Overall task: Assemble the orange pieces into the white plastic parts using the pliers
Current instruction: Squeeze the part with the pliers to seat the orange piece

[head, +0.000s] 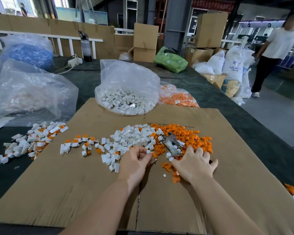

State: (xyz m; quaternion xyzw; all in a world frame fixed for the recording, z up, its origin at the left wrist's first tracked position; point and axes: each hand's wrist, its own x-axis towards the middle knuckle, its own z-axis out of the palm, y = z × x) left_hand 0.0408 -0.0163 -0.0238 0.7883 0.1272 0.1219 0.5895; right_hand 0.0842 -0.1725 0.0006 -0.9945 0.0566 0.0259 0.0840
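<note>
A flattened cardboard sheet [75, 184] covers the dark table [244, 116] in a warehouse (boxes behind). Left hand [134, 162] fingertips pinch a white plastic part [148, 152]; right hand [194, 164] fingers spread over orange pieces [190, 138], the pliers [171, 144] just beyond them.

A loose heap of small white plastic parts [134, 138] lies just above the middle of the frame on the flattened cardboard, touching a heap of orange pieces [185, 136] on its right. The pliers [171, 143] lie tilted on the border of the two heaps, metal head toward the upper left, their taped handles running down to the right. Joined white-and-orange pieces [80, 143] are scattered left of the middle, with a further pile [32, 139] at the cardboard's left edge. One white part [148, 152] is pinched above the frame's centre.
</note>
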